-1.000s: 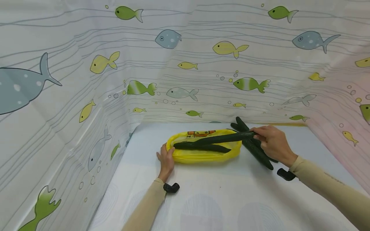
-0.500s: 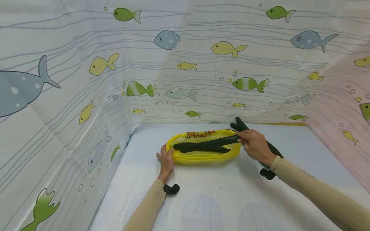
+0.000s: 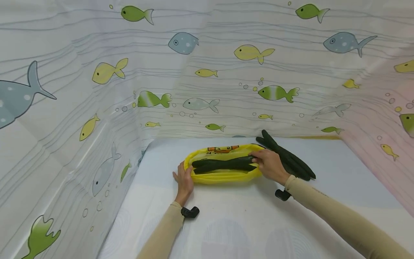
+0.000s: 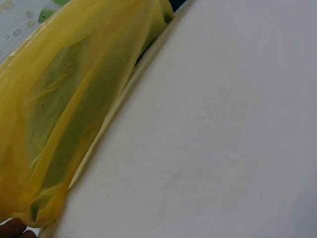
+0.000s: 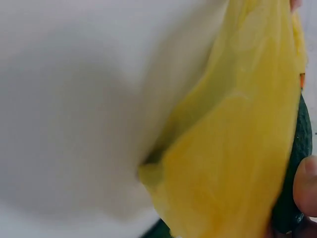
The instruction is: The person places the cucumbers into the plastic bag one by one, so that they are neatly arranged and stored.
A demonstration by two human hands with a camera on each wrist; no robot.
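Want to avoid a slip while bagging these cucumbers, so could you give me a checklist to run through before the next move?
1. Bag mouth spread: ok; the yellow bag gapes open.
2. Bag steadied: ok; the left hand grips its rim at the left end.
3. Cucumber secure: ok; the right hand holds one end of the upper cucumber.
4. Upper cucumber let go: not ok; the fingers hold its end.
5. Upper cucumber resting on the bag's bottom: cannot tell; the bottom is hidden.
6. All cucumbers bagged: not ok; the crossed cucumbers lie outside, to the right.
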